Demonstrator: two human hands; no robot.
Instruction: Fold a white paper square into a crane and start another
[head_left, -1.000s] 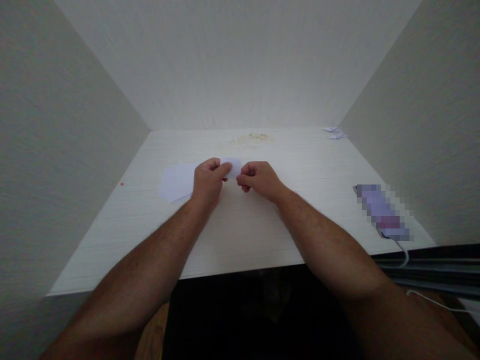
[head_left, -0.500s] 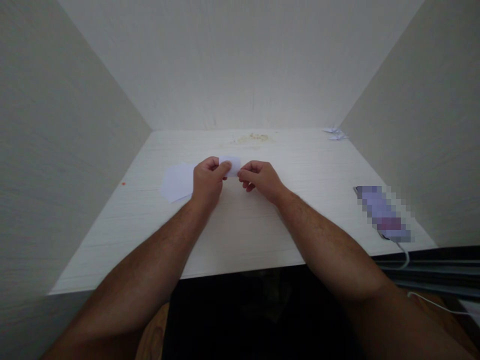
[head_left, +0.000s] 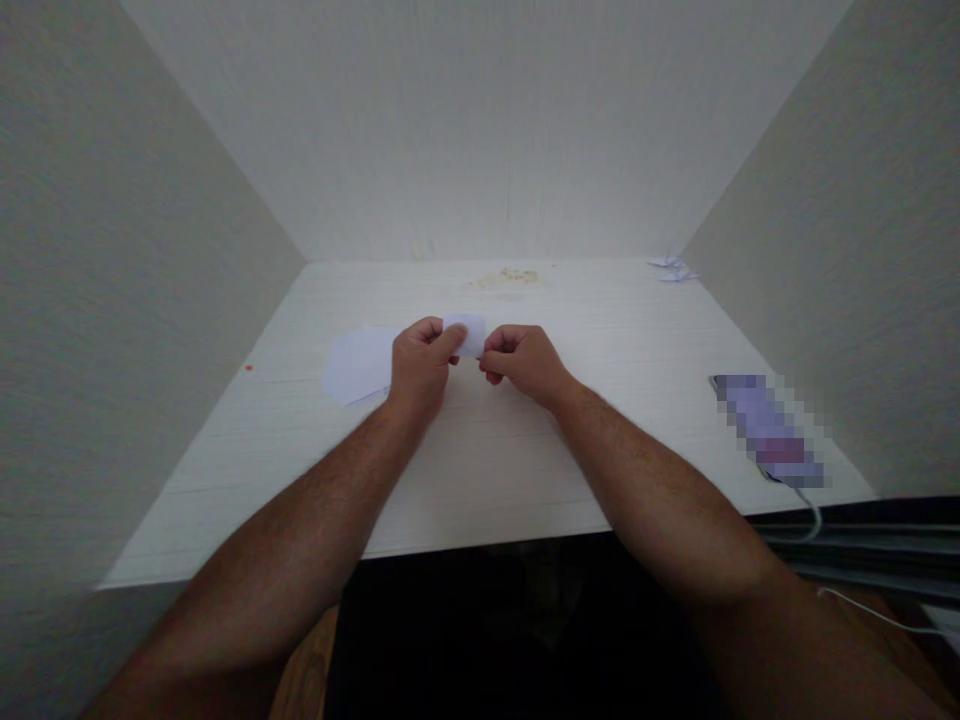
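Observation:
A small white piece of paper (head_left: 472, 340) is held up above the table between both hands. My left hand (head_left: 421, 365) pinches it, thumb lying across its face. At the paper's lower right corner, the thumb and fingertips of my right hand (head_left: 529, 362) are closed on the edge. Whether the paper is folded I cannot tell. Beside my left hand, white paper sheets (head_left: 356, 365) lie flat on the table, partly hidden behind the hand.
The white table (head_left: 487, 480) has walls on three sides. Folded white paper pieces (head_left: 673, 270) lie in the far right corner. A blurred-out phone (head_left: 765, 430) with a cable (head_left: 811, 515) lies on the right. A small orange spot (head_left: 249, 368) marks the left side.
My right fingers have shifted slightly on the paper's lower right corner. Both hands otherwise hold nearly the same pose, and the whole view has moved a little.

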